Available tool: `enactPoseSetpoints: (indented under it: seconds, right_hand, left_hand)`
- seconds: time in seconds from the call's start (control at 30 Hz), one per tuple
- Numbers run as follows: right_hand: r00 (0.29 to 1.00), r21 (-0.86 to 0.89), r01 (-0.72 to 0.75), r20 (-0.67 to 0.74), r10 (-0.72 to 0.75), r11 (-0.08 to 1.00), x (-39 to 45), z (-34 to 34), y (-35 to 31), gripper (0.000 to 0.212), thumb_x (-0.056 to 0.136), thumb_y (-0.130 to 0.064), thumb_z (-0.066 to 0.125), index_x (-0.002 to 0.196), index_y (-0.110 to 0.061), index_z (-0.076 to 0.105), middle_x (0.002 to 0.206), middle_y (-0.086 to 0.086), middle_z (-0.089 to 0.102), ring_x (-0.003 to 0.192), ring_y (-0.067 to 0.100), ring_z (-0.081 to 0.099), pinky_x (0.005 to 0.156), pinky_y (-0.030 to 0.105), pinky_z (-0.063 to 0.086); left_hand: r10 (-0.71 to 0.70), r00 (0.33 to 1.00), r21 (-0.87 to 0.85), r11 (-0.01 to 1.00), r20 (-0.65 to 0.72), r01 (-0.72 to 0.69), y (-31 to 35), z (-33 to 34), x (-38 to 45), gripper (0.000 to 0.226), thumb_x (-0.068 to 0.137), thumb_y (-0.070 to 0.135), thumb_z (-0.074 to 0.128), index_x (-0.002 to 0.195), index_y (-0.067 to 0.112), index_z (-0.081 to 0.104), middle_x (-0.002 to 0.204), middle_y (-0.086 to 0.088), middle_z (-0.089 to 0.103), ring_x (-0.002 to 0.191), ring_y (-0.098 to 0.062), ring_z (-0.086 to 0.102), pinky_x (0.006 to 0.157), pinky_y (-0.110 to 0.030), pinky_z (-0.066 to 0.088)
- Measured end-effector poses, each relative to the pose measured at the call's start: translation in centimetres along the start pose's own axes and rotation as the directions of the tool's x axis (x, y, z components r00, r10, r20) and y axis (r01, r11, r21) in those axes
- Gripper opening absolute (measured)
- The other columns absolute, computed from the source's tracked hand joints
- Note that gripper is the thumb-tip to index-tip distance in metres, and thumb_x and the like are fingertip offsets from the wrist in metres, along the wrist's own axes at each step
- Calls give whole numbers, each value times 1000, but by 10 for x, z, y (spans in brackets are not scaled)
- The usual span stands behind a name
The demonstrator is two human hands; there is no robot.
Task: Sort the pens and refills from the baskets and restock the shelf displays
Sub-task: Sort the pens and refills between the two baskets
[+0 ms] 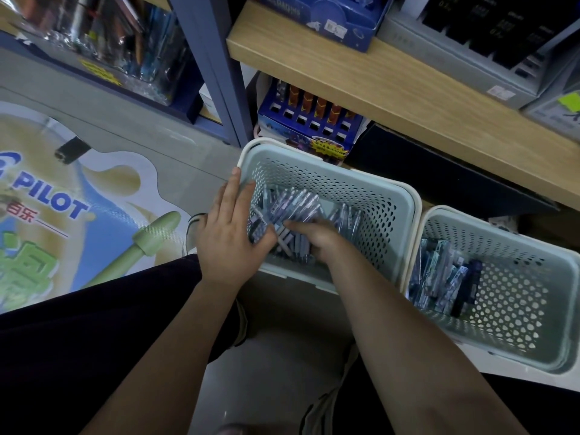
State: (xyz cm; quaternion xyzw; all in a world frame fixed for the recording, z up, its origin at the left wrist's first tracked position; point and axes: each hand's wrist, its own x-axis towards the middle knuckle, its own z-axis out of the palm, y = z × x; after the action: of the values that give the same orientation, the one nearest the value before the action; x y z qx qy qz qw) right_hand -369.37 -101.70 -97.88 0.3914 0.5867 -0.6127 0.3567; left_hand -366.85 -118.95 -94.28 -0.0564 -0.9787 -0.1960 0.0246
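Note:
Two pale green perforated baskets stand on the floor below the shelves. The left basket [370,196] holds several clear-packed pens [295,204]. My left hand [229,227] lies on the basket's left rim with fingers straight, its thumb against a pack of pens. My right hand [317,237] reaches into the same basket and curls its fingers round a bundle of pens near the bottom. The right basket [518,296] holds several packed refills [439,277] stacked at its left side.
A wooden shelf [392,89] overhangs the baskets, carrying blue and grey display boxes. Beneath it stands a blue display box [310,120] with orange pens. A clear pen display [125,48] is at the upper left. A Pilot floor sticker [62,215] covers the left floor.

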Motion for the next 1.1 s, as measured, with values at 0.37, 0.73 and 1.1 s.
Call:
enactPoseSetpoints:
  seconds: [0.37,0.73,1.1]
  right_hand:
    - [996,-33,-73,40,74,997,8,-3,1,65,70,-32,90,120,-7,56,144,14,52,126,31,51,106,45,38]
    - [998,-88,39,-41,-43,995,4,-12,0,108,73,-39,87,154,-7,24,155,15,38,138,34,41,106,46,39]
    - [995,-50,88,48,-85,995,-15,-25,-3,118,70,-43,87,157,-8,14,163,14,23,147,33,27,116,48,26]
  left_hand:
    - [-5,1000,-19,1000,13,5,0,0,-1,72,87,51,54,148,16,45,165,-2,28,140,-29,44,91,-44,50]
    - [-13,1000,-24,1000,26,13,-2,2,0,73,89,55,57,150,18,43,165,0,28,139,-28,46,88,-48,53]
    - [13,1000,-22,1000,15,-13,-2,1,0,70,88,52,54,147,16,44,164,-2,28,138,-31,46,86,-51,54]
